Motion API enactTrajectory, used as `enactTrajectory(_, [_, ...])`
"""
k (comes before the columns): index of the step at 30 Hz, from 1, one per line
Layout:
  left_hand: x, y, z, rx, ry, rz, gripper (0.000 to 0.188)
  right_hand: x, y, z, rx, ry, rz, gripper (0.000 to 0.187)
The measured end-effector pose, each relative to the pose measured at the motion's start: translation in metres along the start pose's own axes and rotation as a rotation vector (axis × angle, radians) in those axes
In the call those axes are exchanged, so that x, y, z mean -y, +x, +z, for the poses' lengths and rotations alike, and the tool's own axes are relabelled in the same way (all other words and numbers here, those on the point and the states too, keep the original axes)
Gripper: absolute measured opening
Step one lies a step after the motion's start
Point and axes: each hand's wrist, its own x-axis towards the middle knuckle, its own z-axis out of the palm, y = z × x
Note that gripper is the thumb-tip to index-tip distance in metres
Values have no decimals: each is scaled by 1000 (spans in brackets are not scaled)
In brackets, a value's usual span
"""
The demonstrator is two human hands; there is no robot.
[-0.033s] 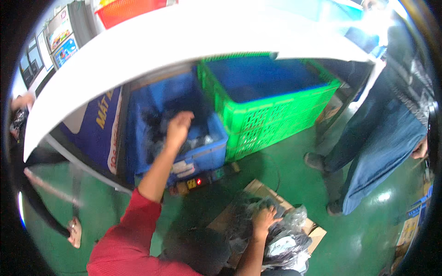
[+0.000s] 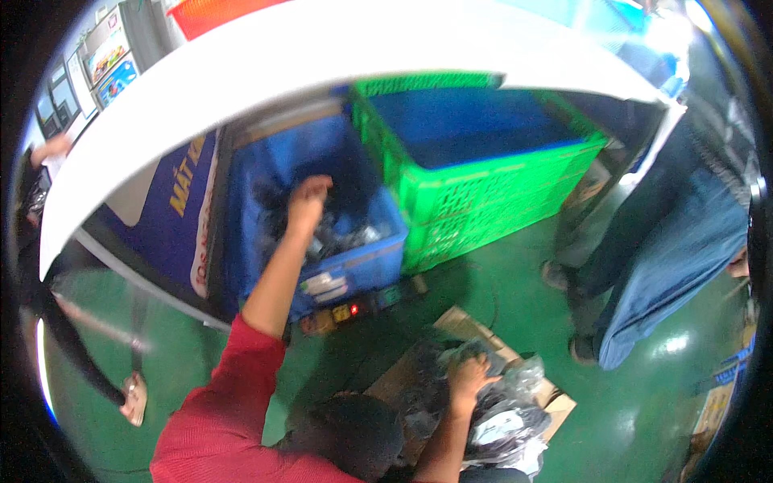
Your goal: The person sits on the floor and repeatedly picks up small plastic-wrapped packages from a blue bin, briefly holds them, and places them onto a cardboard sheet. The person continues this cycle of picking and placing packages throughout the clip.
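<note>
My left hand (image 2: 308, 201) reaches over a blue plastic bin (image 2: 358, 262), its fingers loosely bent, somewhat blurred, with nothing visible in them. Dark plastic-wrapped items (image 2: 322, 241) lie in the bin below it. Lower right, my right hand (image 2: 469, 377) rests on a heap of clear and dark plastic bags (image 2: 511, 423), fingers curled into a bag at the top of the heap. The heap lies on flattened cardboard (image 2: 467, 324) on the green floor. What the bags contain is mostly hidden.
A big green crate (image 2: 491, 213) with a blue inside stands right of the bin. A white tabletop (image 2: 266, 80) curves above both. A person in dark blue trousers (image 2: 660, 258) stands at right; another person's leg (image 2: 88, 354) shows at left. Small boxes (image 2: 342, 313) sit before the bin.
The whole view has shifted slightly. My left hand stays over the bin with its fingers a little more bent; my right hand stays on the bags.
</note>
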Motion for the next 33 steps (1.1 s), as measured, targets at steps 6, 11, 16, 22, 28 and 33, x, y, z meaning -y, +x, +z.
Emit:
enactTrajectory(6, [150, 151, -113, -354, 566, -29, 22, 32, 5, 7, 152, -38, 12, 37])
enactTrajectory(11, [209, 174, -106, -82, 829, 44, 18, 24, 4, 14, -2, 57, 93, 32])
enactTrajectory(16, [259, 200, -74, 198, 747, 276, 25, 35, 7, 13, -35, 53, 73, 28])
enactTrajectory(22, [330, 253, -50, 526, 1473, 96, 34, 39, 12, 23, -14, -8, 77, 29])
enactTrajectory(28, [351, 271, -45, 480, 1553, 68, 34, 43, 15, 26, -60, -61, -20, 28])
enactTrajectory(33, [372, 278, -12, 469, 1560, 76, 33, 47, 12, 23, -40, -80, -1, 30])
